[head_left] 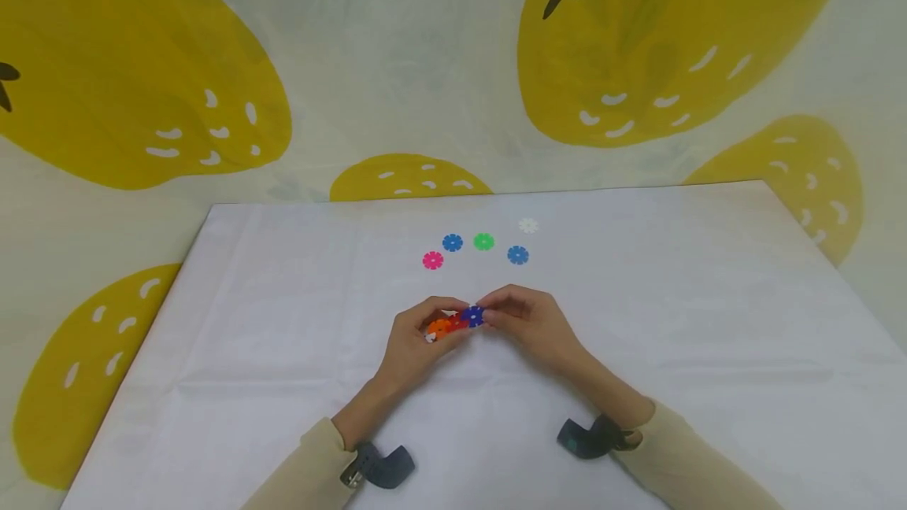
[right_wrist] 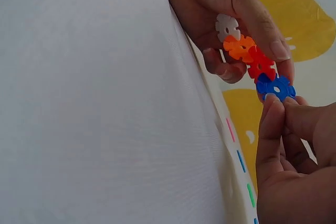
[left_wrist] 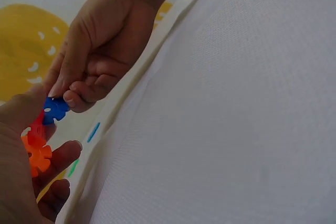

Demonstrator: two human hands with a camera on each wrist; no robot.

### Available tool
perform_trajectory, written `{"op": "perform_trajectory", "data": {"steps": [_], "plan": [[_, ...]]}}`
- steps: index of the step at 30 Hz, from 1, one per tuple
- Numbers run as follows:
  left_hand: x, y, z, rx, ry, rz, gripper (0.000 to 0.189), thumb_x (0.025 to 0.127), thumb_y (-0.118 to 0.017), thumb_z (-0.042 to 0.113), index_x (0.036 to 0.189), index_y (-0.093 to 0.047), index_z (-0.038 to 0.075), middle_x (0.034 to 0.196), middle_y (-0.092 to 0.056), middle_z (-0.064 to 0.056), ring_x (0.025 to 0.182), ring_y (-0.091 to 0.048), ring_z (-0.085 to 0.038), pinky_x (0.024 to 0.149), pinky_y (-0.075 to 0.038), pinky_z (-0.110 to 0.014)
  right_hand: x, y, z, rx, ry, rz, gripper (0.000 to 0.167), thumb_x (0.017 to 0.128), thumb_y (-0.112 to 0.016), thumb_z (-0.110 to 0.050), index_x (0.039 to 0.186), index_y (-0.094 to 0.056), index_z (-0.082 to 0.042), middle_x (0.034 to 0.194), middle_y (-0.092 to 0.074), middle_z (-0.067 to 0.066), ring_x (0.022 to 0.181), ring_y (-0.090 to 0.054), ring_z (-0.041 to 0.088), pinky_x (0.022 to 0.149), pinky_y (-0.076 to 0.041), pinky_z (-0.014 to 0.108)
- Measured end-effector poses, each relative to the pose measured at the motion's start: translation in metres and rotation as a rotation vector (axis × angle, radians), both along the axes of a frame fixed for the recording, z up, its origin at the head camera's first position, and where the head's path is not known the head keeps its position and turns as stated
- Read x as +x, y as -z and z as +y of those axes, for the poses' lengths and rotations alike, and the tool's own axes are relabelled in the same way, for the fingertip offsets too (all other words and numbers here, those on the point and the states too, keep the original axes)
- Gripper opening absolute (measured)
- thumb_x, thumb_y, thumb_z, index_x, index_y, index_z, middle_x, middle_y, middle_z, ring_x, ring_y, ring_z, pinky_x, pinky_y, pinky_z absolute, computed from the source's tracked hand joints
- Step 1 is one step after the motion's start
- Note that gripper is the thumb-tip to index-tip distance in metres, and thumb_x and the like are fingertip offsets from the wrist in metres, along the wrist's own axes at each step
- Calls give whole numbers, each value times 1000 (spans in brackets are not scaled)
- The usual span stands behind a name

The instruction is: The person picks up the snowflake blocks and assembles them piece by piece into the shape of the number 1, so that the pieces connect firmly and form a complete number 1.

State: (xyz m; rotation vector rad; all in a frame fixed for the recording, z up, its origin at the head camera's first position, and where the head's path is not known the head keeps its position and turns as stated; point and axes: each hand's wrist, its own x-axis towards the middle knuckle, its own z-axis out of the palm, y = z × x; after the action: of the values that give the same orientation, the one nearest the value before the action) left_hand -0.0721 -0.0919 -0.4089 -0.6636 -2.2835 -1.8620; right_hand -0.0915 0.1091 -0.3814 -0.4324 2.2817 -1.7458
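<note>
A short chain of notched plastic discs runs between the two hands: a white disc (right_wrist: 227, 26), an orange disc (right_wrist: 240, 49), a red disc (right_wrist: 260, 62) and a dark blue disc (right_wrist: 276, 88). My left hand (head_left: 420, 337) holds the chain, its thumb and fingers around the red and orange part. With thumb and fingertips my right hand (head_left: 530, 321) pinches the blue disc at its edge. Blue and red discs overlap where they meet. In the left wrist view the white disc is hidden behind the left hand.
Beyond the hands, loose discs lie flat on the white table (head_left: 283, 282): a pink disc (head_left: 433, 260), two blue discs, one on the left (head_left: 452, 242), a green disc (head_left: 484, 242) and a white disc (head_left: 528, 225). A patterned cloth (head_left: 404, 61) hangs behind the table's far edge.
</note>
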Motion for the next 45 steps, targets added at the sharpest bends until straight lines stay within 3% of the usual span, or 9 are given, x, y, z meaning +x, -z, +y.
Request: {"op": "perform_trajectory", "data": {"steps": [5,12,16,23,33,45], "plan": [[2,0,-1,-10,-14,17,31,79,-73,-5,109,-65,-2,102,-68,-14,86,-62,-29,78,-52,-29,0,3,-1,8,-9,10,18,88,-64,3,105,-67,1,101,-67,11,88,-67,26,77,-54,26],[2,1,-1,1,-23,55,29,78,-74,-6,106,-66,-3,98,-69,-15,87,-63,-28,76,-53,-33,-9,31,4,-8,-11,3,20,88,-67,-2,107,-68,-6,102,-68,7,87,-68,20,78,-53,26],[2,1,-1,-3,-59,98,25,77,-74,-8,101,-68,-3,93,-70,-15,83,-63,-28,71,-54,-35,-9,35,4,-7,-21,10,19,87,-69,-7,106,-69,-10,101,-68,4,88,-68,16,80,-53,26],[4,1,-2,-15,-89,85,22,77,-74,-7,98,-70,-2,89,-70,-13,78,-60,-24,66,-52,-34,-9,37,2,34,-8,15,18,88,-69,-10,105,-69,-17,99,-68,-2,88,-68,12,80,-53,26],[3,0,-1,11,-81,55,15,81,-71,-6,95,-72,-1,86,-71,-10,78,-61,-17,65,-49,-27,-16,26,13,89,67,103,21,87,-71,-18,107,-69,-12,100,-67,-4,90,-66,11,79,-53,24],[-1,4,-1,54,-42,92,16,80,-69,-11,95,-71,-4,84,-71,-13,81,-65,-19,65,-50,-28,-54,20,39,159,202,213,20,90,-68,-22,107,-69,-10,105,-68,1,101,-60,15,83,-51,24]]}}
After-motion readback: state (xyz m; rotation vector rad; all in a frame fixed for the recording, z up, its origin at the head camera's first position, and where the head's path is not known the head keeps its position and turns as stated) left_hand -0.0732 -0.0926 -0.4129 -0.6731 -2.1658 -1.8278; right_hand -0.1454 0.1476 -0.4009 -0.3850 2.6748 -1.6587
